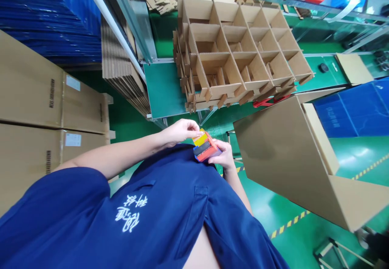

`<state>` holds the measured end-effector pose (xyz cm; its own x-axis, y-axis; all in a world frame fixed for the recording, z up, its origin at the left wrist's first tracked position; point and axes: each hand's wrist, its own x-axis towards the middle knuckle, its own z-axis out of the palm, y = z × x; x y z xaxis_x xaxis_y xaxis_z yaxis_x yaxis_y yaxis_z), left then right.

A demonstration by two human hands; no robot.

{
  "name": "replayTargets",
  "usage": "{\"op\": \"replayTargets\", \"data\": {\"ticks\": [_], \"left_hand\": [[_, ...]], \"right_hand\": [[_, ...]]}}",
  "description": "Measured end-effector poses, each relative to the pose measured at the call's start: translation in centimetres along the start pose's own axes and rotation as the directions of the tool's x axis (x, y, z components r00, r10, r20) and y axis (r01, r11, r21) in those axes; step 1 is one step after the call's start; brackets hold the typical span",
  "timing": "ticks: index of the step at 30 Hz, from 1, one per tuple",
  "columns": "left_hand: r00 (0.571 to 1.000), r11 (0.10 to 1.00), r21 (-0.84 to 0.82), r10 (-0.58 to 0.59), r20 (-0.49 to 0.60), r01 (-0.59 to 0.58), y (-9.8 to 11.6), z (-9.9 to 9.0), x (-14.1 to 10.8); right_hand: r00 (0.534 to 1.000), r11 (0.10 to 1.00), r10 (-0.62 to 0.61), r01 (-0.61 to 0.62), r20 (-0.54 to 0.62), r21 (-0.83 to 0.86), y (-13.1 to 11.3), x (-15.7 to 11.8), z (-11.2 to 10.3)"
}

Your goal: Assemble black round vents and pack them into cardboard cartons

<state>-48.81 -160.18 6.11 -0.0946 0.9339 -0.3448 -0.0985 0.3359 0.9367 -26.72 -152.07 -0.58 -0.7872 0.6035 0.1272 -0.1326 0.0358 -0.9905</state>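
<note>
A small box (207, 154) in red, yellow and black is held up between the two hands, close in front of the dark blue shirt (170, 204). The left hand (181, 132) pinches the yellow part at its upper end between thumb and fingers; the right hand (223, 154) grips its right side. Any print on it is too small to read. White stitched-looking characters (131, 212) mark the shirt. Dark printed lines (52, 93) and white labels (73, 83) sit on the brown cartons (27, 82) at left, and pale characters (332, 117) on the blue sheeting (352, 103) at right; none reads clearly.
</note>
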Motion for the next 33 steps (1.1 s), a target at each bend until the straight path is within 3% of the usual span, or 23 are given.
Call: {"op": "replayTargets", "data": {"ticks": [3, 5, 7, 9, 12, 14, 16, 19, 21, 23, 25, 27, 28, 30, 33], "left_hand": [[0.982, 0.97, 0.179, 0.178, -0.063, -0.165, -0.3, 0.3, -0.4], [0.926, 0.891, 0.344, 0.356, -0.121, -0.298, -0.5, 0.5, -0.5], [0.876, 0.827, 0.434, 0.459, -0.15, -0.359, -0.8, 0.6, -0.3], [0.886, 0.843, 0.398, 0.444, -0.138, -0.361, -0.8, 0.4, 0.1], [0.925, 0.886, 0.304, 0.379, -0.039, -0.35, -0.1, 0.1, 0.4], [0.9, 0.848, 0.334, 0.435, 0.005, -0.412, 0.7, 0.1, 0.1], [0.816, 0.74, 0.401, 0.577, 0.034, -0.54, 1.6, 0.3, -0.4], [0.608, 0.502, 0.42, 0.777, 0.165, -0.756, 2.6, 1.0, -1.0], [0.483, 0.365, 0.4, 0.838, 0.252, -0.841, 3.0, 1.4, -1.2], [0.409, 0.27, 0.394, 0.851, 0.329, -0.878, 3.1, 1.7, -1.2], [0.374, 0.208, 0.4, 0.836, 0.4, -0.892, 3.2, 1.9, -1.3], [0.38, 0.185, 0.425, 0.815, 0.437, -0.886, 3.4, 2.1, -1.5], [0.407, 0.202, 0.451, 0.809, 0.424, -0.869, 3.6, 2.1, -1.6], [0.523, 0.313, 0.516, 0.785, 0.332, -0.797, 4.3, 2.4, -1.7], [0.723, 0.571, 0.537, 0.682, 0.111, -0.621, 6.4, 3.1, -1.3]], "right_hand": [[0.996, 0.995, 0.075, -0.071, -0.051, 0.069, 1.1, -0.2, 0.5], [0.984, 0.978, 0.141, -0.122, -0.108, 0.167, 2.1, -0.1, 1.0], [0.973, 0.954, 0.18, -0.137, -0.144, 0.266, 2.8, 0.1, 1.3], [0.972, 0.938, 0.19, -0.138, -0.136, 0.319, 3.1, 0.3, 1.4], [0.975, 0.93, 0.223, -0.205, -0.024, 0.305, 2.7, 0.5, 1.0], [0.967, 0.933, 0.251, -0.251, 0.035, 0.256, 2.1, 0.4, 0.5], [0.965, 0.935, 0.259, -0.263, 0.046, 0.239, 1.7, 0.3, 0.1], [0.966, 0.936, 0.259, -0.255, 0.02, 0.244, 1.6, 0.2, -0.3], [0.957, 0.939, 0.288, -0.276, -0.03, 0.204, 1.4, 0.3, -0.5], [0.948, 0.942, 0.309, -0.294, -0.08, 0.16, 1.1, 0.4, -0.6], [0.952, 0.949, 0.291, -0.275, -0.093, 0.154, 0.6, 0.4, -0.6], [0.965, 0.956, 0.256, -0.244, -0.059, 0.162, 0.2, 0.4, -0.7], [0.97, 0.961, 0.238, -0.23, -0.042, 0.153, 0.0, 0.5, -0.7], [0.979, 0.977, 0.199, -0.195, -0.039, 0.081, -0.4, 0.7, -1.1], [0.989, 0.988, 0.107, -0.118, -0.106, -0.103, -1.8, 1.7, -1.9]]}}
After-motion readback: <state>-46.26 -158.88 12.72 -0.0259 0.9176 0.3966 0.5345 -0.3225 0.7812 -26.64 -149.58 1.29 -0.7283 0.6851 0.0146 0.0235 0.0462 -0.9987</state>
